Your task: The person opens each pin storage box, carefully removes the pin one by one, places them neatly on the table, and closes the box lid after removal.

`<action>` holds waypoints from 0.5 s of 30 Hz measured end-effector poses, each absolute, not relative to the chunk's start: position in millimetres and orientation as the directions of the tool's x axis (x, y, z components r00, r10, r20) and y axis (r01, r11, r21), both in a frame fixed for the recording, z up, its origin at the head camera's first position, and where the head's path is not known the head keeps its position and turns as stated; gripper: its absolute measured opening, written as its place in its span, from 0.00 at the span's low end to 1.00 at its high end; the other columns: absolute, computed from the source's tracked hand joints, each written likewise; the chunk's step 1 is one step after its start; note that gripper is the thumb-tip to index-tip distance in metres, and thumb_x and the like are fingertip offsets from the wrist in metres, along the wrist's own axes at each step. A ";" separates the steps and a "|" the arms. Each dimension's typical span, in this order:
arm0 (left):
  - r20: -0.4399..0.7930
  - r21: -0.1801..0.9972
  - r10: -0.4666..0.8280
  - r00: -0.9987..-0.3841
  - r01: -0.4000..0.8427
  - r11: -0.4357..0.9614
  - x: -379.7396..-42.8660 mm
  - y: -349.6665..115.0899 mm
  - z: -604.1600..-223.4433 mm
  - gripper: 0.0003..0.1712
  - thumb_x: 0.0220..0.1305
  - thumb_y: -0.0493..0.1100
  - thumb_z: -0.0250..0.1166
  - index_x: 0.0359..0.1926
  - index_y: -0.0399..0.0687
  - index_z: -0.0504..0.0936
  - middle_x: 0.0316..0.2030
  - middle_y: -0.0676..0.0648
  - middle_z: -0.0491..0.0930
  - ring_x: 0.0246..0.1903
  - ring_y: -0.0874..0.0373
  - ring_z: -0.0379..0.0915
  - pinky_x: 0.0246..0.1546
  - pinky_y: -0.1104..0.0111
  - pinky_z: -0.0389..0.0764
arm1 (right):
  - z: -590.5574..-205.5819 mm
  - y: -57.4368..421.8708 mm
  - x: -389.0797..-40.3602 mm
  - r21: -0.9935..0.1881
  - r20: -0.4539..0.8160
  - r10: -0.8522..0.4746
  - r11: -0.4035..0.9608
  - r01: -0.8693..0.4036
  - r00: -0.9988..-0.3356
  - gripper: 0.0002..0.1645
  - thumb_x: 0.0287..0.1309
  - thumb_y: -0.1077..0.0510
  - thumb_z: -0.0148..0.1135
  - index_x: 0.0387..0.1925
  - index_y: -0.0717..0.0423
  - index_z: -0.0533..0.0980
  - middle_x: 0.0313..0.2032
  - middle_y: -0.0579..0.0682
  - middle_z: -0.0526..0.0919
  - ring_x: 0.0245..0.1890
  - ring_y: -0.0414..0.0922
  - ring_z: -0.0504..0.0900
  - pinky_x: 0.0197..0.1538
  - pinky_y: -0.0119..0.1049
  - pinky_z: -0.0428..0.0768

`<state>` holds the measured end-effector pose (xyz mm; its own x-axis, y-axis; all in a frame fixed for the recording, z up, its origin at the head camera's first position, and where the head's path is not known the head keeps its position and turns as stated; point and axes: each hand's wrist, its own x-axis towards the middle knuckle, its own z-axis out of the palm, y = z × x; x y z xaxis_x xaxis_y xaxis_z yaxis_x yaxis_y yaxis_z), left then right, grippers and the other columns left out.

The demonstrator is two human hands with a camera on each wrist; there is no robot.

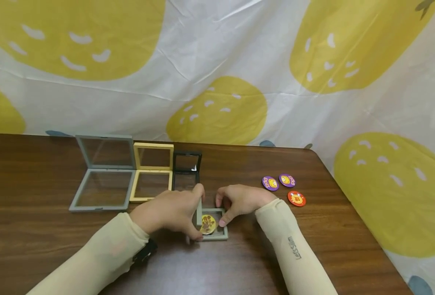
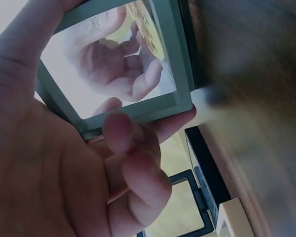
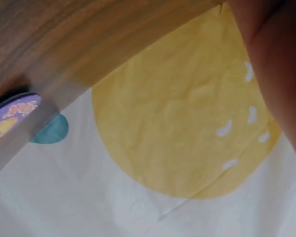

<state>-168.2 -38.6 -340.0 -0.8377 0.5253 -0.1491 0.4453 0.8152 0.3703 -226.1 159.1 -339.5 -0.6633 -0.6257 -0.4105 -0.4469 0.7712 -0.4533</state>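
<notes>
My left hand [image 1: 169, 211] grips the raised half of a small grey-green hinged display frame [image 1: 221, 237], thumb at its near edge and fingers at the far edge. In the left wrist view, this frame half [image 2: 175, 74] has a see-through pane in which a hand shows. A round yellow badge with a brown pattern [image 1: 208, 224] lies on the lower half's film, partly covered by the raised half. My right hand [image 1: 244, 198] holds the lower half's right side, with its thumb beside the badge and curled fingers near the far corner.
Opened frames stand at left on the wooden table [image 1: 36, 246]: a large grey one [image 1: 128, 190], a cream one [image 1: 132, 192] and a small black one [image 1: 187, 154]. Two purple badges [image 1: 270, 183] and a red badge [image 1: 296, 198] lie at right. A lemon-print curtain [image 1: 217, 110] hangs behind.
</notes>
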 end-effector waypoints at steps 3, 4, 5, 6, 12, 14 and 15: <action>-0.132 0.372 0.534 -0.835 0.458 0.808 -167.4 -38.9 -341.0 0.43 0.34 0.59 0.77 0.46 0.50 0.62 0.25 0.53 0.74 0.23 0.58 0.70 0.27 0.63 0.71 | -339.3 155.8 -221.8 -0.457 -0.371 -0.655 0.746 -0.484 -0.659 0.27 0.39 0.50 0.77 0.40 0.50 0.74 0.31 0.46 0.77 0.32 0.39 0.73 0.38 0.33 0.72; -0.128 0.373 0.538 -0.833 0.462 0.805 -167.4 -39.1 -341.3 0.42 0.34 0.59 0.77 0.45 0.50 0.62 0.26 0.53 0.75 0.23 0.58 0.70 0.27 0.63 0.71 | -339.2 153.6 -219.9 -0.462 -0.359 -0.668 0.734 -0.497 -0.652 0.28 0.38 0.49 0.78 0.42 0.50 0.73 0.32 0.46 0.77 0.33 0.39 0.73 0.39 0.32 0.72; -0.123 0.374 0.542 -0.832 0.467 0.801 -167.3 -39.3 -341.5 0.42 0.34 0.59 0.77 0.45 0.50 0.62 0.26 0.53 0.75 0.23 0.58 0.71 0.27 0.63 0.71 | -339.3 150.7 -217.8 -0.473 -0.351 -0.684 0.719 -0.509 -0.640 0.30 0.38 0.48 0.78 0.43 0.49 0.73 0.33 0.45 0.78 0.34 0.39 0.74 0.40 0.32 0.73; -0.119 0.377 0.546 -0.829 0.471 0.797 -167.5 -39.5 -341.8 0.42 0.34 0.59 0.77 0.44 0.50 0.62 0.27 0.53 0.75 0.23 0.58 0.71 0.27 0.63 0.72 | -339.8 147.8 -215.8 -0.482 -0.342 -0.699 0.704 -0.521 -0.628 0.31 0.37 0.46 0.78 0.44 0.48 0.72 0.34 0.44 0.79 0.36 0.39 0.75 0.42 0.31 0.73; -0.106 0.384 0.564 -0.819 0.489 0.783 -167.4 -41.3 -341.9 0.41 0.34 0.59 0.77 0.42 0.49 0.61 0.28 0.52 0.77 0.25 0.59 0.72 0.29 0.64 0.73 | -342.2 131.3 -203.1 -0.403 -0.287 -0.729 0.680 -0.613 -0.621 0.31 0.34 0.43 0.78 0.41 0.43 0.72 0.33 0.38 0.80 0.32 0.36 0.76 0.37 0.28 0.74; -0.102 0.383 0.563 -0.820 0.490 0.783 -167.0 -41.6 -342.0 0.42 0.34 0.58 0.78 0.42 0.49 0.61 0.29 0.52 0.77 0.25 0.60 0.72 0.30 0.64 0.74 | -342.9 128.8 -200.0 -0.340 -0.267 -0.723 0.690 -0.639 -0.638 0.29 0.34 0.44 0.78 0.38 0.44 0.72 0.30 0.38 0.78 0.29 0.35 0.74 0.33 0.28 0.73; -0.101 0.382 0.563 -0.820 0.491 0.783 -166.8 -41.7 -342.1 0.42 0.33 0.58 0.78 0.42 0.48 0.61 0.30 0.52 0.78 0.25 0.60 0.72 0.30 0.64 0.74 | -343.3 128.1 -198.7 -0.318 -0.259 -0.720 0.693 -0.647 -0.644 0.28 0.35 0.45 0.78 0.37 0.44 0.72 0.29 0.38 0.77 0.28 0.35 0.73 0.33 0.28 0.72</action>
<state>-166.8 -41.7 -342.1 -0.8201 0.5631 -0.1011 0.4907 0.7832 0.3818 -198.7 128.1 -343.3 -0.6435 -0.7202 -0.2592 -0.6474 0.6928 -0.3176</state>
